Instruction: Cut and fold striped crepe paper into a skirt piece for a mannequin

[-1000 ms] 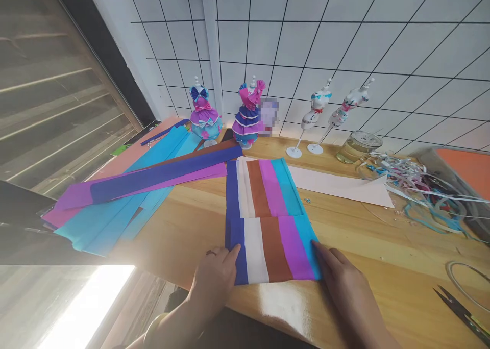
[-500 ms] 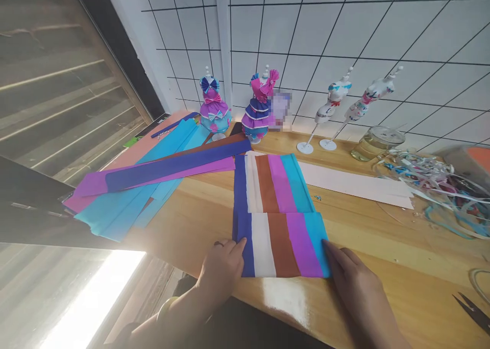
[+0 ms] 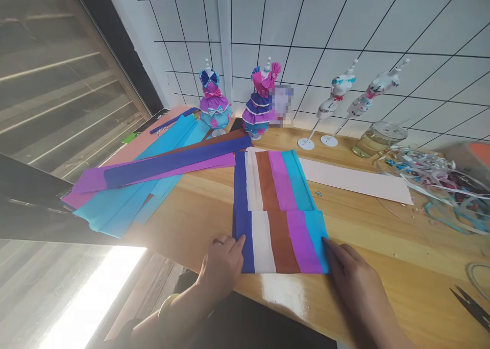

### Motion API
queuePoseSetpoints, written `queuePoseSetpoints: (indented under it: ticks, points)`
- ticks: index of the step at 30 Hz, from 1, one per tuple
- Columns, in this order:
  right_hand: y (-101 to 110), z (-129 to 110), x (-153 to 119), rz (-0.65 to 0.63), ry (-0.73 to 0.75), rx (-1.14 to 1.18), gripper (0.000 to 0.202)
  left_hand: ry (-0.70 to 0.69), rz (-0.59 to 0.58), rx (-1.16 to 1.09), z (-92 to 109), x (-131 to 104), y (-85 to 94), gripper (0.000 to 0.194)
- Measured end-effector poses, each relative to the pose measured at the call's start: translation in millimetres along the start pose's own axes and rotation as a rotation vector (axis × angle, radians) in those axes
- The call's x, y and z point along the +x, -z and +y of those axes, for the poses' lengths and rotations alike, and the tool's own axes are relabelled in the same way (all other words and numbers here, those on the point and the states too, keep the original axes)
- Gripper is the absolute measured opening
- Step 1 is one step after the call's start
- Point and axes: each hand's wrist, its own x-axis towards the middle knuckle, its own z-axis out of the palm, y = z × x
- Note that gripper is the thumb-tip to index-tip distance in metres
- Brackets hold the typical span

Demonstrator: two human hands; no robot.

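Observation:
A sheet of crepe-like paper (image 3: 283,242), striped dark blue, white, brown, purple and bright blue, lies folded over itself at the table's front edge. Its near part overlaps the far part along a straight line. My left hand (image 3: 221,262) grips the dark blue left edge low down, its index fingertip on top. On the opposite side, my right hand (image 3: 354,275) pinches the bright blue edge between thumb and fingers. The undersides of both grips are hidden.
Loose blue and purple paper strips (image 3: 168,165) are piled at left. Behind stand two dressed mini mannequins (image 3: 215,101) and two barer ones (image 3: 342,86). A glass jar (image 3: 378,139), tangled scraps (image 3: 440,180) and scissors (image 3: 472,308) lie right. A pale strip (image 3: 356,180) extends behind the sheet.
The camera view has shifted slightly, so the scene sits a little higher. Both hands keep their hold on the striped paper, which looks unchanged.

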Motion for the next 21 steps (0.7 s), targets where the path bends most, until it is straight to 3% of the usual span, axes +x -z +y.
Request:
queuePoseSetpoints:
  ticks: [21]
  points:
    - [-8.1, 2.6, -2.1, 0.107, 0.07, 0.04, 0.043, 0.009, -0.02, -0.017, -4.3, -10.6, -8.3, 0.033]
